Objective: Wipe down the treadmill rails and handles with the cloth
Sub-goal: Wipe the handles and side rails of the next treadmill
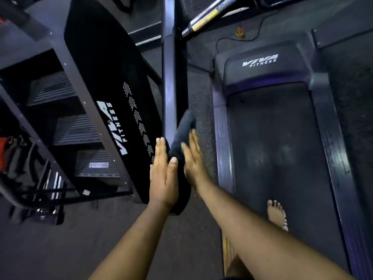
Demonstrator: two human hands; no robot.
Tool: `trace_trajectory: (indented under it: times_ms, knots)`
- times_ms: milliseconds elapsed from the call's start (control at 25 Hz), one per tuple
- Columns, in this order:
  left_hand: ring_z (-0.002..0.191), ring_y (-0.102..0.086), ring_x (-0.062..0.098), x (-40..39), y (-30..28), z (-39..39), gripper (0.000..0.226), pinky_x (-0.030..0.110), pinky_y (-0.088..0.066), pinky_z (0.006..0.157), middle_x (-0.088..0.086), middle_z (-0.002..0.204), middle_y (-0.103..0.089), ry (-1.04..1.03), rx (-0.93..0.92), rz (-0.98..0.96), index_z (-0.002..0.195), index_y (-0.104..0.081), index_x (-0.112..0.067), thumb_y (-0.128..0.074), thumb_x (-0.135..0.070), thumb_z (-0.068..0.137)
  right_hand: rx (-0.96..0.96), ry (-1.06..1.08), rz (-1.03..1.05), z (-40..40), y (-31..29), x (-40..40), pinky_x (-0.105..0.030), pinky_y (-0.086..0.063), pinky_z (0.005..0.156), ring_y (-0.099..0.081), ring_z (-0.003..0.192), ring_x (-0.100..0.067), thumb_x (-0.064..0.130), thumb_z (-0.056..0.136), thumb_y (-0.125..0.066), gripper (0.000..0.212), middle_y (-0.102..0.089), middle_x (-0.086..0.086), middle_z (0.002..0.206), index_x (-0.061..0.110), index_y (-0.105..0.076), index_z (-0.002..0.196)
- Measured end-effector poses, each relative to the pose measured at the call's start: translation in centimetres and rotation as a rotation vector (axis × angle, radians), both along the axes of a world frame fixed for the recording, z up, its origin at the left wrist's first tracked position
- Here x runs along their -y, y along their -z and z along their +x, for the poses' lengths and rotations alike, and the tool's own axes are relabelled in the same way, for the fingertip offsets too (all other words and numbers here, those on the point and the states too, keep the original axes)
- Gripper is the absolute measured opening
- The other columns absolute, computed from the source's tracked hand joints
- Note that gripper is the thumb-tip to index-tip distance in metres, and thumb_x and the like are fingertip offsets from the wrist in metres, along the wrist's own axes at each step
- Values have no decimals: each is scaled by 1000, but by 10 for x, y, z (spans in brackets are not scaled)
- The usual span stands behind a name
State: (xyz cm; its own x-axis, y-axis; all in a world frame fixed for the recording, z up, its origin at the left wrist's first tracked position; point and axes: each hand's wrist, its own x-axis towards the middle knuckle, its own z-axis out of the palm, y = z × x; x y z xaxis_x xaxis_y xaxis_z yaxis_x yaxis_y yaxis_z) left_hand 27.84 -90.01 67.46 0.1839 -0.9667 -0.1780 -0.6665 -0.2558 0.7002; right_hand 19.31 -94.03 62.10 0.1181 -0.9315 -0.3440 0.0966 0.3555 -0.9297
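A dark cloth is wrapped over the near end of the treadmill's left handrail, a long dark bar running away from me. My left hand lies flat against the left side of the cloth, fingers straight, thumb on top. My right hand presses flat on the cloth's right side, so the cloth and rail are pinched between both palms. The rail's end under the cloth is hidden.
The treadmill belt and motor cover with a VIVA FITNESS logo lie to the right, with my bare foot on the belt. A stair-climber machine stands close on the left. A cable runs across the floor ahead.
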Motion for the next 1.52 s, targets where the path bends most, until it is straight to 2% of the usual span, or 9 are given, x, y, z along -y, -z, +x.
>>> trace_trajectory:
  times_ms: [120,360,560,800,1040,1120,1240,1400,1520]
  knots:
    - [151,-4,0,-3,1,0,85,54,-11,123,-11,166,-4,-5,-17,-43,159,-3,-22,-21,-74,93,-93,-91,-188,-13,-5,-49,-45,-7,125,2,153,-12,59,95,-32,62,0,11,165,45,-6,150]
    - [150,1,-3,-1,-1,-2,82,55,-12,123,-22,164,5,-25,25,27,158,4,-30,-19,-74,93,-430,-222,-344,-1,-33,123,-59,-25,116,8,153,-29,34,96,-54,66,17,9,165,42,-22,154]
    - [151,1,-1,1,-2,-1,79,51,-13,124,-21,162,4,-72,-43,0,153,8,-35,-22,-77,92,-260,-195,-422,-7,-15,16,-54,-15,121,6,154,-21,47,93,-42,61,8,6,167,39,-30,152]
    - [151,2,-2,2,-1,-2,81,51,-10,125,-22,162,5,-57,26,39,159,3,-23,-19,-69,95,-146,-43,-234,0,-15,114,-56,-15,122,-3,154,-23,56,89,-48,70,-4,-1,167,38,-27,153]
    - [150,-3,-3,3,0,-1,89,45,-12,125,-21,162,-1,-80,-1,30,159,-3,-20,-21,-75,92,0,-102,-148,-5,5,7,-31,-3,123,4,153,-9,60,90,-38,71,0,2,167,40,-10,152]
    - [151,-1,-1,2,0,-2,86,47,-11,125,-18,163,0,-67,21,33,159,-2,-20,-20,-72,94,-16,-66,-37,-4,3,54,-29,0,123,4,152,-10,52,92,-37,73,-2,-3,167,25,-12,156]
    - [151,1,-1,2,-1,-4,85,49,-9,125,-18,163,2,-61,18,39,159,-1,-21,-20,-72,94,-51,-66,-105,-1,17,53,-49,-8,125,0,150,-26,14,98,-34,54,-9,-22,163,3,-30,150]
    - [151,-1,0,1,1,0,77,43,-9,126,-13,165,-1,-65,-62,32,158,-2,-20,-25,-59,96,135,-37,-54,-14,-2,-86,-30,-4,125,4,151,0,60,99,-32,51,2,19,163,68,-7,143]
    - [152,-2,1,2,3,4,78,40,-8,126,-10,165,-2,-70,-175,23,158,-4,-16,-27,-57,96,43,-60,-102,-3,7,-58,-40,-4,126,5,151,-1,71,91,-35,63,3,15,166,66,-1,144]
